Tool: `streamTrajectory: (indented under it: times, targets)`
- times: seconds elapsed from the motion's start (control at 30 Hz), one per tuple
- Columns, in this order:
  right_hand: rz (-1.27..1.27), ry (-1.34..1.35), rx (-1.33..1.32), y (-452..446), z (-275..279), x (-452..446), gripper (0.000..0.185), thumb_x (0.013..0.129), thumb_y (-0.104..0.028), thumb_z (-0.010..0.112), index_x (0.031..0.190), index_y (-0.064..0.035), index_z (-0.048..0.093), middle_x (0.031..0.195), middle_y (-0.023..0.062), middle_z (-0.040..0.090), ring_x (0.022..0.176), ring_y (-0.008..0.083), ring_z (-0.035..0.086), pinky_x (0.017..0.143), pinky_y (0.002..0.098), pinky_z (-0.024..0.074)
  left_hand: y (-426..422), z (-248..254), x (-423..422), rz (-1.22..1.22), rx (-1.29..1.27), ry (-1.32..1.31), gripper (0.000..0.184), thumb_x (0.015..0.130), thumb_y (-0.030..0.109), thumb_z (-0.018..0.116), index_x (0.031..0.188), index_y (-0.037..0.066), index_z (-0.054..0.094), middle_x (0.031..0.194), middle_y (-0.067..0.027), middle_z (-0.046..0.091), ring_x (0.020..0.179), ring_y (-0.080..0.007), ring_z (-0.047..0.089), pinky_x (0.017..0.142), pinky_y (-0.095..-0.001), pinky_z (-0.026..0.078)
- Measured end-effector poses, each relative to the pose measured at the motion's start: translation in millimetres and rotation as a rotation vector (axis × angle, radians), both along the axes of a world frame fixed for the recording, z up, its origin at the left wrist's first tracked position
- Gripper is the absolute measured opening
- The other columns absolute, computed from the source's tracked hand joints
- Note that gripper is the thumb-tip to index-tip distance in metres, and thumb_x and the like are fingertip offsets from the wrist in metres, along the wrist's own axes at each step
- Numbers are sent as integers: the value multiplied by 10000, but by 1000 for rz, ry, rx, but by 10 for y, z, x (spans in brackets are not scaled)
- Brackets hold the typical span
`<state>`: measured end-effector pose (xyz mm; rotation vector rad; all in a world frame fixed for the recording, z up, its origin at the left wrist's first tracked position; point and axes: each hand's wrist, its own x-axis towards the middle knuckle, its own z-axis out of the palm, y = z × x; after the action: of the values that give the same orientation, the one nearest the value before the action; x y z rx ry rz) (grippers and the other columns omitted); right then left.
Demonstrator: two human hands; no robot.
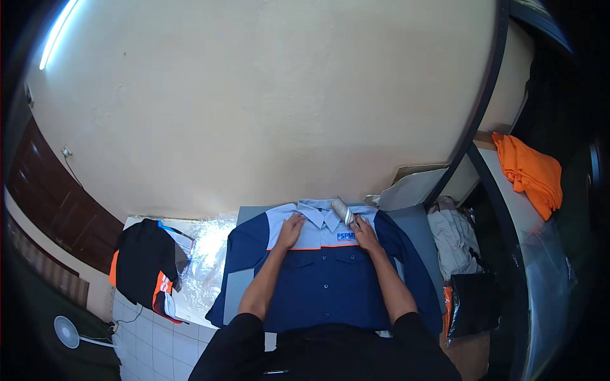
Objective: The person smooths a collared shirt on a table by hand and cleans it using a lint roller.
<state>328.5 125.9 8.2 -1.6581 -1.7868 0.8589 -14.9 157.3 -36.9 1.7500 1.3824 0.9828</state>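
Observation:
A navy blue work shirt [298,289] with a light grey yoke and collar lies spread, front up, on a grey table board. Orange piping edges the yoke, and blue lettering sits on the chest. My left hand [291,232] rests on the grey yoke left of the collar, fingers stretched out with nothing held. In my right hand [364,233] is the handle of a lint roller [342,210]. Its whitish cylinder lies on or just over the yoke right of the collar; contact is hard to tell.
Left of the shirt, a black and orange garment [145,260] lies beside clear plastic wrapping [213,251]. On the right are a grey garment [452,235], a black packet [473,305] and folded orange cloth [528,171] on a shelf. Cardboard [413,187] leans against the wall.

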Motion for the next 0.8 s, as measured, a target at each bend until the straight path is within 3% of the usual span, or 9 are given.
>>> streamTrajectory:
  times: [0.03,0.13,0.23,0.33,0.37,0.57,0.67,0.77,0.8]
  targets:
    - [2,-57,98,-37,27,-4,644,1101,-368,574,1599,33,495,1649,274,496,1591,427,388,1349,454,235,-157,300,-52,51,21,-148,310,1048,248,646,1257,65,783,1440,-203,680,1489,-379,533,1299,-627,255]
    - [-23,-81,292,-255,137,11,607,1029,-236,689,1564,14,550,1607,270,543,1573,431,418,1317,475,302,-390,422,-405,284,286,332,315,1029,214,654,1294,74,753,1462,-219,651,1474,-392,534,1280,-598,318]
    - [-78,93,320,-697,223,-17,588,952,-92,741,1514,13,602,1539,256,607,1526,420,478,1253,501,393,-703,593,-590,408,249,411,403,1027,242,656,1400,94,690,1524,-226,603,1511,-413,485,1295,-620,278]
    - [-123,-80,310,-989,234,73,511,919,-104,769,1408,8,673,1538,245,612,1500,421,503,1253,501,391,-938,626,-643,460,206,524,506,1025,273,659,1508,128,610,1589,-231,542,1560,-422,418,1308,-632,237]
    - [-123,-159,323,-1060,238,95,364,888,-147,808,1217,-12,732,1555,220,604,1510,413,487,1261,544,363,-997,606,-657,451,149,534,548,1031,308,647,1552,153,577,1650,-235,481,1605,-423,348,1319,-643,192]
    - [-103,-313,311,-1212,152,145,359,845,-156,848,1164,-22,750,1551,221,605,1509,413,480,1269,544,351,-1095,446,-619,478,58,614,571,1040,353,613,1581,178,565,1731,-210,391,1642,-388,296,1338,-614,162]
    - [-244,-364,307,-1304,387,-56,324,860,-178,862,1116,-9,758,1546,224,608,1488,410,506,1264,524,363,-1099,444,-602,489,61,638,575,1037,351,604,1584,181,560,1727,-203,399,1641,-381,300,1342,-602,161]
    - [-129,140,419,-1378,994,-402,253,922,-149,830,1106,8,757,1434,222,694,1389,391,612,1206,485,438,-1094,425,-603,494,86,645,569,1034,345,597,1577,176,564,1719,-208,411,1637,-384,307,1340,-603,165]
    - [38,303,522,-1478,1354,-544,143,987,-84,760,1081,21,736,1259,194,787,1189,370,736,1063,439,548,-1094,415,-604,503,92,645,565,1033,344,597,1572,174,567,1715,-210,417,1635,-385,311,1339,-604,167]
